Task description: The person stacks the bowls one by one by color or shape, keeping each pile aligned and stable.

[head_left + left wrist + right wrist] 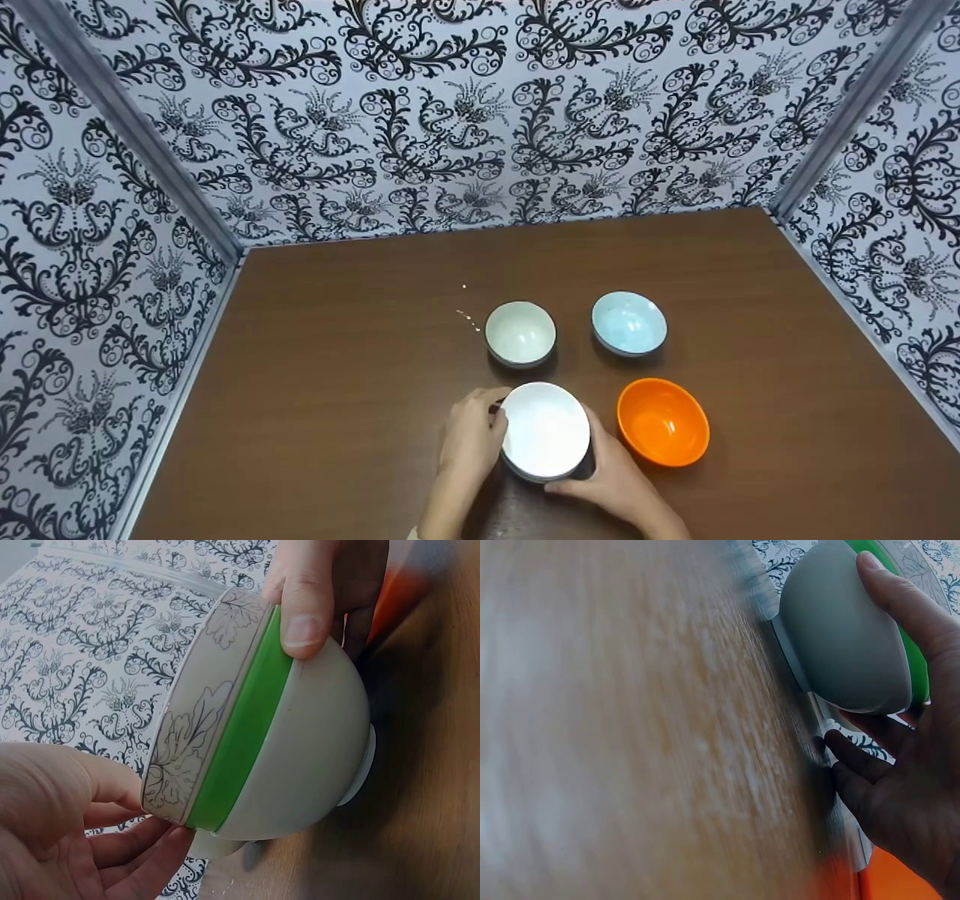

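A white bowl (546, 432) with a green band and a grey leaf pattern below its rim is between both hands. My left hand (472, 431) pinches it at the left rim, fingers along the outer wall, as the left wrist view shows. My right hand (611, 476) grips the opposite side, its thumb (304, 626) lying on the band and lower wall. In the right wrist view the bowl's foot (789, 652) is close to the tabletop; I cannot tell whether it touches.
Behind the held bowl stands a pale grey-green bowl (520, 334). A light blue bowl (628, 322) is to its right, and an orange bowl (663, 421) sits beside my right hand. Patterned walls (480, 120) enclose the brown table (337, 360). Small pale specks (469, 318) lie left of the grey-green bowl.
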`<action>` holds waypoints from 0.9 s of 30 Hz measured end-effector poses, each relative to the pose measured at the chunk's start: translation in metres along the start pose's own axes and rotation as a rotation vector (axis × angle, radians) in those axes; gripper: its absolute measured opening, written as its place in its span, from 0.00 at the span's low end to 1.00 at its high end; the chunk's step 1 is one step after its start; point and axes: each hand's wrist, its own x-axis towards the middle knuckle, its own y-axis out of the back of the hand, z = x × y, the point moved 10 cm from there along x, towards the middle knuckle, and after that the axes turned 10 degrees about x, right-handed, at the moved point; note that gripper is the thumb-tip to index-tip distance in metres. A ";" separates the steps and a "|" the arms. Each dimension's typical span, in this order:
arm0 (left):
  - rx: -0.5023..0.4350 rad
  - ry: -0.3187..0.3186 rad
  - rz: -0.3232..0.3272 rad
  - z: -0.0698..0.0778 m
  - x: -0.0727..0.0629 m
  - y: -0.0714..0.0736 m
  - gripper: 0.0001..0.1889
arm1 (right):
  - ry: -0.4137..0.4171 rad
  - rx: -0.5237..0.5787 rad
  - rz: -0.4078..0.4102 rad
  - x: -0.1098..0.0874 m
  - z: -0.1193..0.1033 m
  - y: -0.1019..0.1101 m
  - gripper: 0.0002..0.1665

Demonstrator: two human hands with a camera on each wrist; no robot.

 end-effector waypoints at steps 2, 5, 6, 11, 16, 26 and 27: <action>-0.013 0.006 -0.010 -0.001 0.000 0.000 0.14 | 0.007 -0.006 0.004 0.000 0.000 0.000 0.75; -0.039 0.017 -0.026 -0.003 0.000 -0.001 0.14 | 0.021 -0.015 0.009 0.000 -0.001 0.000 0.75; -0.054 0.023 -0.031 -0.004 0.000 -0.001 0.14 | 0.025 -0.015 0.009 0.000 -0.001 0.000 0.75; -0.112 0.049 -0.046 -0.007 -0.001 -0.003 0.14 | 0.042 -0.004 0.008 0.001 -0.003 0.000 0.74; -0.143 0.077 -0.059 -0.011 0.000 -0.003 0.13 | 0.039 -0.009 0.007 0.001 -0.003 0.000 0.74; -0.209 0.072 -0.040 -0.016 0.004 0.005 0.10 | 0.044 0.009 0.017 0.000 -0.003 0.001 0.74; -0.216 0.069 -0.040 -0.017 0.004 0.006 0.10 | 0.048 0.009 0.019 0.000 -0.003 0.001 0.74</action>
